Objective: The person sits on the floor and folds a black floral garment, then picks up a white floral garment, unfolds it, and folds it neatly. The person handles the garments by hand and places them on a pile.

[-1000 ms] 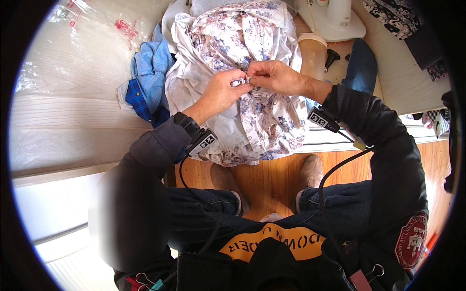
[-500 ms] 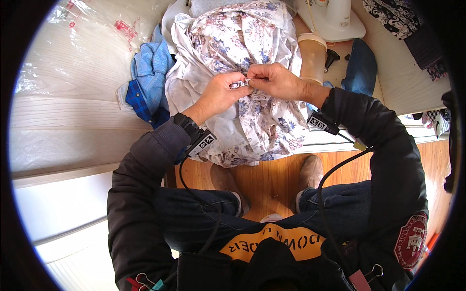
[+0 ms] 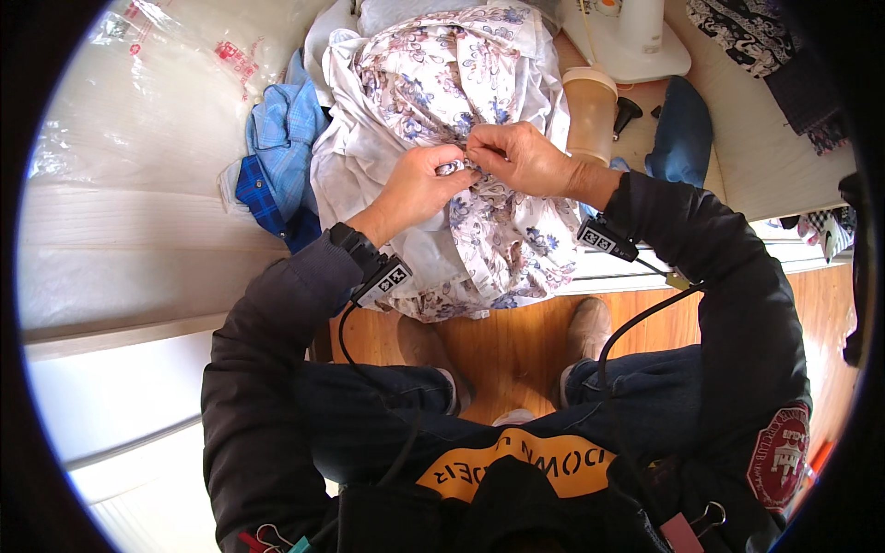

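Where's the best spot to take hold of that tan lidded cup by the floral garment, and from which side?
Grip the tan cup around its mid-body, below the lid, coming from the person's right. It stands upright, and its left flank presses against the floral garment, where both hands, left hand and right hand, are pinching fabric. The right side looks freer.

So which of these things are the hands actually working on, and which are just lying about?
In hand:
left hand and right hand, both pinching the floral garment

Lying about:
blue checked cloth
tan cup
dark blue cloth
clear plastic bag
white machine base
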The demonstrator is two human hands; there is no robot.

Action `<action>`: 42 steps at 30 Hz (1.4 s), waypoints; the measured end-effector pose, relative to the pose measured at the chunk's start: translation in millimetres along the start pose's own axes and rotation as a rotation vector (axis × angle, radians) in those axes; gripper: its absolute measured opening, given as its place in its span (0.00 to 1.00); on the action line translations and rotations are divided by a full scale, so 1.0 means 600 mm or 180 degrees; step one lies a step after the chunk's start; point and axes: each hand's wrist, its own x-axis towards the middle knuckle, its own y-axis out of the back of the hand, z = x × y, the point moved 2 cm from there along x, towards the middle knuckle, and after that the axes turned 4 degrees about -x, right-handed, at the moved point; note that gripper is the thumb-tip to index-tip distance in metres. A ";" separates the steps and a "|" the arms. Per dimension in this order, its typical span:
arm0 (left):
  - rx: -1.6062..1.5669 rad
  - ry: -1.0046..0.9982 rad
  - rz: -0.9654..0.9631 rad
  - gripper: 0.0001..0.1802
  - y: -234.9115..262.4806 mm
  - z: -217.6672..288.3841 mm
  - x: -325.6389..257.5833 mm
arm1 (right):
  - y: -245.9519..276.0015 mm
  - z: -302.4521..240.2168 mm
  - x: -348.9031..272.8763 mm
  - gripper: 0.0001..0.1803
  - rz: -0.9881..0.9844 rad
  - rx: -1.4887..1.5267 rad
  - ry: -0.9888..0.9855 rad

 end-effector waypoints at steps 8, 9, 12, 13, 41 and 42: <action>0.0296 -0.0142 0.0206 0.11 0.002 0.006 0.000 | -0.026 0.050 -0.002 0.08 -0.0139 0.1198 -0.1073; 0.0343 -0.0167 0.0198 0.11 0.005 0.005 0.002 | -0.022 0.050 0.001 0.08 -0.0183 0.1300 -0.0953; 0.0079 -0.0307 0.0171 0.10 0.013 -0.002 0.011 | 0.003 0.046 0.016 0.09 -0.0259 0.1264 -0.1004; -0.0080 -0.0365 0.0164 0.10 0.015 -0.004 0.013 | 0.012 0.044 0.018 0.10 -0.0254 0.1635 -0.1177; -0.0919 0.0643 -0.1625 0.14 0.061 0.019 -0.005 | 0.007 0.011 -0.024 0.23 -0.1983 0.1189 -0.0842; -0.0930 0.0678 -0.1675 0.13 0.064 0.019 -0.004 | 0.006 0.011 -0.026 0.22 -0.2114 0.1166 -0.0885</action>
